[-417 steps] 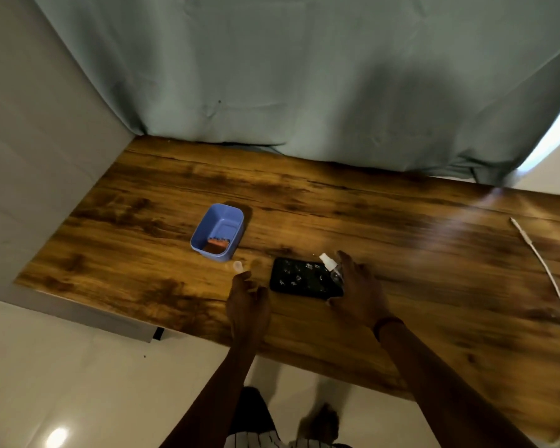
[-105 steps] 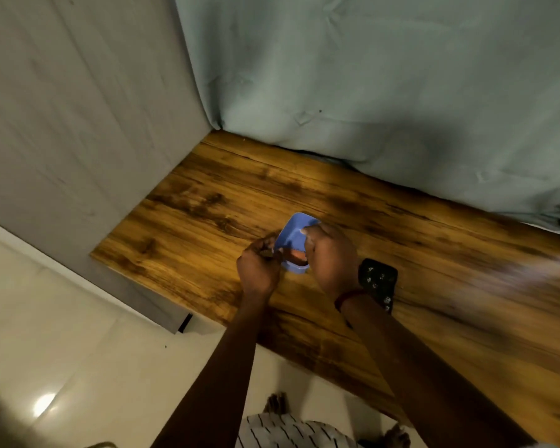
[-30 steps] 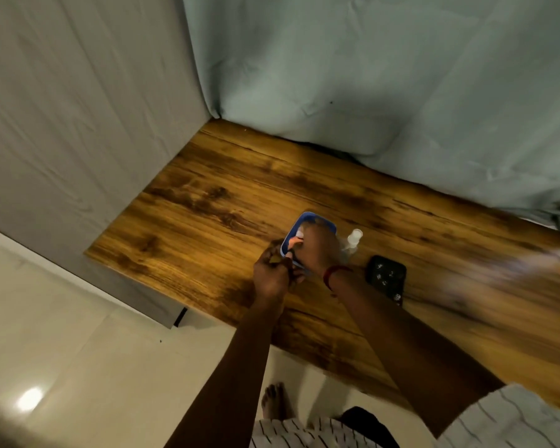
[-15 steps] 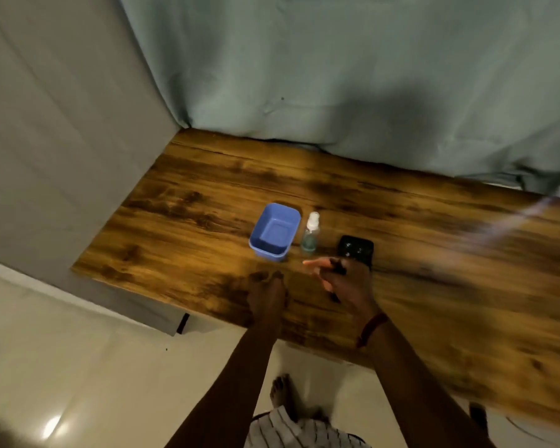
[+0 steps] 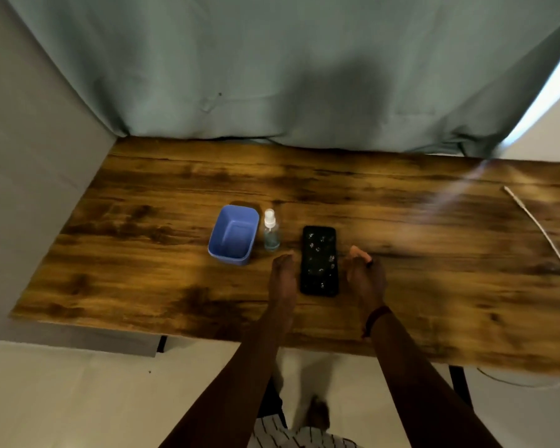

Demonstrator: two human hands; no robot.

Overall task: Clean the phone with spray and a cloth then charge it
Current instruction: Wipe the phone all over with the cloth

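From the head camera, the phone [image 5: 319, 260] lies flat and face up on the wooden table [image 5: 143, 253], its long side running away from the person and pale droplets or smears dotted over the dark glass. The left hand [image 5: 283, 273] sits just left of the phone with its fingers curled downward; whether it holds anything cannot be told. The right hand [image 5: 364, 274] sits just right of the phone and grips a small orange-pink cloth [image 5: 356, 252] that pokes out past its fingertips. Neither hand plainly touches the phone. The spray bottle [image 5: 270, 231] stands upright near the phone's far-left corner, and the blue tub [image 5: 234, 234] stands beyond that, further left. The white charging cable [image 5: 540, 234] lies well to the phone's right. The phone looks stiff, thin and slick, more so where it is wet, and its glass is probably fragile. It is best steadied by its long side edges, with the left hand pinning it while the soft cloth wipes with flat, light pressure.
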